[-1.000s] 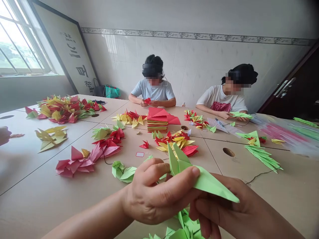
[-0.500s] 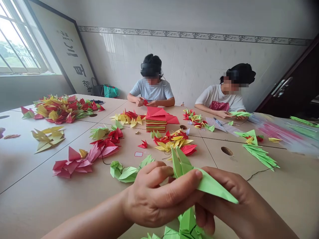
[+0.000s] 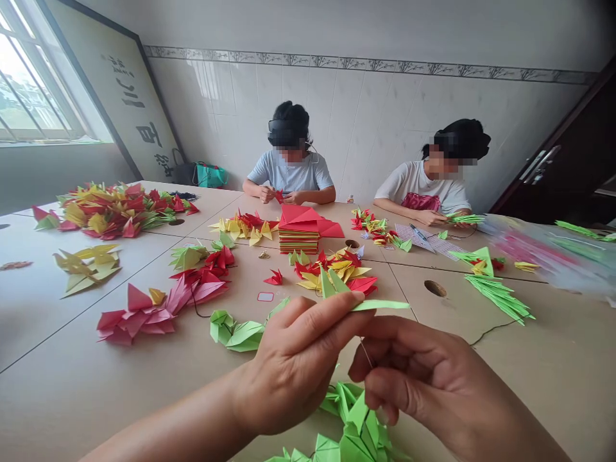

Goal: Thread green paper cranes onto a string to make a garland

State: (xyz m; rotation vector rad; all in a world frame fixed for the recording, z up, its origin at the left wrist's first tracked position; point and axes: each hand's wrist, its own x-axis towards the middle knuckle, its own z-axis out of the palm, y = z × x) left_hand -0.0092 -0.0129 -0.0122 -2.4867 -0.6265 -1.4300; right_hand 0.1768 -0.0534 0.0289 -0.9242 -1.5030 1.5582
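My left hand (image 3: 298, 359) is closed around a light-green folded paper crane (image 3: 337, 285), whose points stick up and out to the right past my fingers. Below it, my right hand (image 3: 423, 378) pinches a thin needle (image 3: 366, 353), its upper end reaching toward the underside of the crane. Part of the crane and the needle's tip are hidden by my left fingers. Beneath both hands a bunch of strung green cranes (image 3: 356, 423) lies at the near edge of the view. Just left of my left hand rests another green strung piece (image 3: 240, 332).
A pink-and-red strand (image 3: 158, 311), a mixed red-and-yellow pile (image 3: 341, 269) and a stack of coloured paper (image 3: 298, 239) lie ahead. A big heap of cranes (image 3: 115, 212) is far left. Green folded strips (image 3: 498, 296) lie right. Two people sit opposite, folding paper.
My right hand has come down from the crane, and the needle now shows between its fingers. My left hand has tipped the crane flatter. The view has shifted slightly.
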